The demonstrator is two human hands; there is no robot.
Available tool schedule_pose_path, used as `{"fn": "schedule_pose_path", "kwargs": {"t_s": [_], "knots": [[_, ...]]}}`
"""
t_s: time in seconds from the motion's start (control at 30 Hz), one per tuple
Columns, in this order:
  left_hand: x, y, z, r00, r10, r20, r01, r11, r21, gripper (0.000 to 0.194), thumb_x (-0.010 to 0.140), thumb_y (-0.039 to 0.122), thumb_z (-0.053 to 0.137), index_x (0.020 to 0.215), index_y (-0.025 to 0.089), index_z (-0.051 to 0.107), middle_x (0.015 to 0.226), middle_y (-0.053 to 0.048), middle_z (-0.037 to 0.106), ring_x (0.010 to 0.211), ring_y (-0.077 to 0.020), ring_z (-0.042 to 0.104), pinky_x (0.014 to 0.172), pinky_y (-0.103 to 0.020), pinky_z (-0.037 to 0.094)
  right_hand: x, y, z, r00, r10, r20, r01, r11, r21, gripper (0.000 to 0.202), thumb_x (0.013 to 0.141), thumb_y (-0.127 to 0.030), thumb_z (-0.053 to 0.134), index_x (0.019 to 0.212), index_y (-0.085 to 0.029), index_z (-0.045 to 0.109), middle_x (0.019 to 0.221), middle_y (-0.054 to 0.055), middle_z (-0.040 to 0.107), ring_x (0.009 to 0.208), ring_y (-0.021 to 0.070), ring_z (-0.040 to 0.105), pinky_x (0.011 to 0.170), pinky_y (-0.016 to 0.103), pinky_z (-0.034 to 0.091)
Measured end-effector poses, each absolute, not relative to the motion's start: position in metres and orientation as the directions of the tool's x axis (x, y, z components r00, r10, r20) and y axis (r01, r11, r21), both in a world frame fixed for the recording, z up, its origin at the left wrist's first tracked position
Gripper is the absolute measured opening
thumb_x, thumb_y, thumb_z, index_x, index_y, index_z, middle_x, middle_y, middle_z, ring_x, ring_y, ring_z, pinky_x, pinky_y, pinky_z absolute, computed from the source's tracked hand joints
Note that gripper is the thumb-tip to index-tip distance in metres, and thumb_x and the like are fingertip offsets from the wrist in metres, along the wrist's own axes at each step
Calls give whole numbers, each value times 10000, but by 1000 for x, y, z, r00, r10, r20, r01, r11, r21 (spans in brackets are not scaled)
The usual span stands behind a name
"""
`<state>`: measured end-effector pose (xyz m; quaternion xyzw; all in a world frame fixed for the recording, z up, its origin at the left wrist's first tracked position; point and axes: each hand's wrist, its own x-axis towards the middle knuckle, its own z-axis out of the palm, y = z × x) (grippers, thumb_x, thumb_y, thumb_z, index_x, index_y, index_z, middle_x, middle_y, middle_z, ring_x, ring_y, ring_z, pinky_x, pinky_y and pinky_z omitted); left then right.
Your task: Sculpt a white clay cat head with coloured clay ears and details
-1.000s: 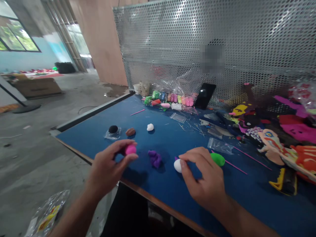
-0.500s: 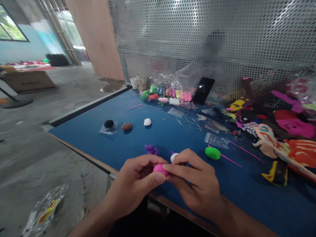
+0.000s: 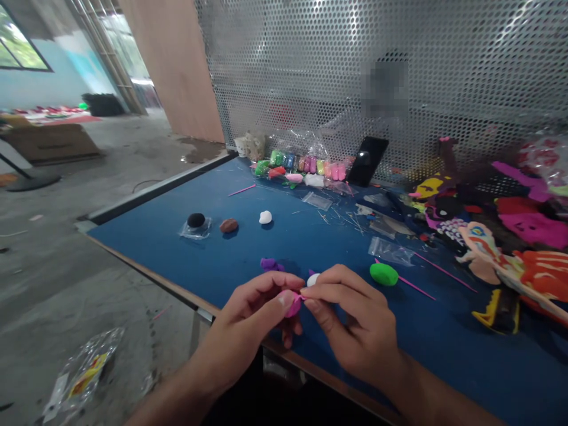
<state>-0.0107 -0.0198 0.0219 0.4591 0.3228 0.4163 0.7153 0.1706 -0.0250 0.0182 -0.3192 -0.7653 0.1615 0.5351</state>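
A lump of pink clay point(image 3: 293, 305) is held between my hands above the table's front edge. My left hand point(image 3: 257, 313) has it between thumb and fingers. With thumb and forefinger, my right hand point(image 3: 350, 319) pinches a thin strand drawn out of the lump's right side. Behind my fingers lie a purple clay piece point(image 3: 270, 264) and a white ball point(image 3: 313, 279), the ball partly hidden by my right hand. Farther back on the blue table are black clay point(image 3: 196, 220) on plastic, a brown lump point(image 3: 229, 225) and a white lump point(image 3: 265, 217).
Green clay point(image 3: 384, 274) on a pink stick lies right of my hands, near a yellow-and-black tool point(image 3: 496, 312). Colourful clay figures point(image 3: 532, 222) crowd the right side. Clay packs point(image 3: 310, 165) and a phone point(image 3: 367, 161) stand at the back by a perforated metal panel point(image 3: 302, 71).
The pink clay was a smooth rounded lump; now a thin strand stretches from it. My right fingertips have moved slightly right, away from my left thumb.
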Motion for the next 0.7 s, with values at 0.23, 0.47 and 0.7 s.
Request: {"fn": "schedule_pose_path", "kwargs": {"t_s": [0.23,0.47,0.7], "knots": [[-12,-20,23,440,895,-75,-79,122,989,268,898,414,652,924,148,680,706,-5,607,587,-87,545,542,-191,477,168,-26,18,-235,657,717,371,742,-558,161,904,-74,588,988,-186,667,867,42,660,802,167,631,700,312,538],[-13,-21,26,449,893,-28,-46,54,997,295,968,417,536,863,161,639,709,7,579,616,-80,511,565,-181,430,169,-27,14,-259,687,679,342,723,-601,110,948,-135,509,968,-202,594,867,32,639,807,170,622,722,319,513],[-11,-23,24,451,890,-69,-88,121,989,268,965,415,548,945,185,683,712,-7,612,633,-94,556,563,-184,459,171,-25,11,-206,745,635,304,665,-682,225,993,-172,392,807,-205,515,744,-4,527,664,136,512,614,292,430]]}}
